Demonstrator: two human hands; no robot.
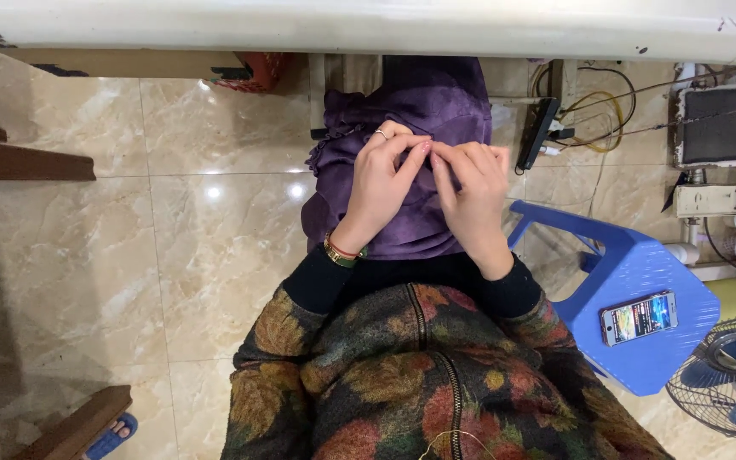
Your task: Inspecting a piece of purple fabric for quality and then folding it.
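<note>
Above hands: white table edge (368, 25) runs full width, blocks upward reach.
Centre: purple fabric (419, 128) fills lap, hangs under table; left hand (382, 183) & right hand (474, 192) touch at fingertips on it, no gap btwn them.
Left side: open tiled floor (198, 255), wide free room; wooden plank (23, 158) at far left edge.
Right side: blue plastic stool (632, 298) just beside right arm, phone (638, 318) on top.
Far right: fan (730, 375), cables (594, 111), grey box (717, 123) – crowded, little passage.
Lower left: wooden bar (74, 426) & blue sandal (112, 436).
</note>
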